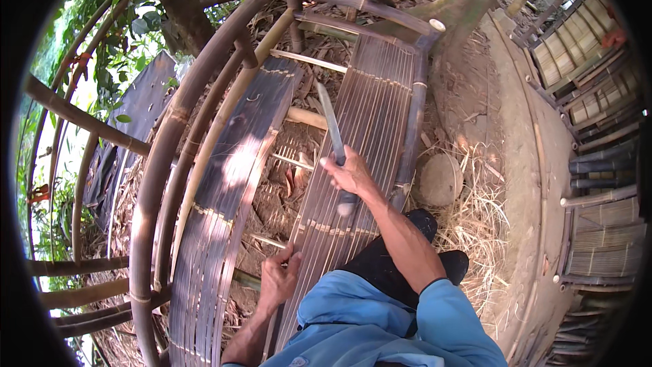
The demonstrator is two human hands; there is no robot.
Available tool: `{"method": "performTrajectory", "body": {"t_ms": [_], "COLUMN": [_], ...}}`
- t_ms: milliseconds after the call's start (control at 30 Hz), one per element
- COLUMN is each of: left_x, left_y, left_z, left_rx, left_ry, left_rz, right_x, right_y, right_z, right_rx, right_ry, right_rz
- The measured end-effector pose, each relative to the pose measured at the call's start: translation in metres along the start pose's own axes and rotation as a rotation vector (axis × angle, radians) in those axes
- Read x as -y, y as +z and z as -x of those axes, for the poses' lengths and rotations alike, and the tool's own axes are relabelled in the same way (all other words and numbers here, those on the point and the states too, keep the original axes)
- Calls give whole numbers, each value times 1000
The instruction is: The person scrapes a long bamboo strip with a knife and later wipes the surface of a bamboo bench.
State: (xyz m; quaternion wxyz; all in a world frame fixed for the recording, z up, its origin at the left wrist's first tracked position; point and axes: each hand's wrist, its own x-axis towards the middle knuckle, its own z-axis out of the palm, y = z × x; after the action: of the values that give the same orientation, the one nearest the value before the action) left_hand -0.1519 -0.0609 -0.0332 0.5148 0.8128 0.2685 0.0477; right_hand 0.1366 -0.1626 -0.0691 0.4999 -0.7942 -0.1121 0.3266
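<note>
My right hand point(352, 174) is closed round the dark handle of a long knife point(329, 112). Its narrow grey blade points away from me, over the slatted bamboo seat point(367, 105). The rounded handle end shows below my palm. At the seat's left edge is my left hand point(278, 276), its fingers curled in. Whatever those fingers hold, if anything, is hidden. A thin pale crosspiece point(267, 240) ends close to them. Left of the gap lies a second slatted panel point(221, 214), dark brown with pale bindings and a bright sun patch.
A thick bamboo rail point(178, 112) curves along the left. Pale crosspieces point(293, 161) span the gap between the panels. Right of the bench stand a round wooden block point(440, 179) and scattered straw-like shavings point(479, 221). More bamboo pieces point(601, 163) line the far right.
</note>
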Motion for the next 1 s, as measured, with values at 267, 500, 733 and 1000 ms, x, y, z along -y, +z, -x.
{"method": "performTrajectory", "body": {"t_ms": [267,500,733,1000], "left_x": [10,75,125,117], "left_y": [0,19,55,27], "left_z": [-58,-70,-38,-31], "left_rx": [8,-67,-248,-225], "left_ry": [-66,26,199,223], "left_rz": [21,-343,-425,-578], "right_x": [-15,-53,-69,-76], "right_y": [-51,-44,-47,-72], "right_z": [29,35,38,91], "right_rx": [-163,-173,-69,-237], "right_ry": [-401,-298,-143,-207], "right_rz": [959,957,897,586]}}
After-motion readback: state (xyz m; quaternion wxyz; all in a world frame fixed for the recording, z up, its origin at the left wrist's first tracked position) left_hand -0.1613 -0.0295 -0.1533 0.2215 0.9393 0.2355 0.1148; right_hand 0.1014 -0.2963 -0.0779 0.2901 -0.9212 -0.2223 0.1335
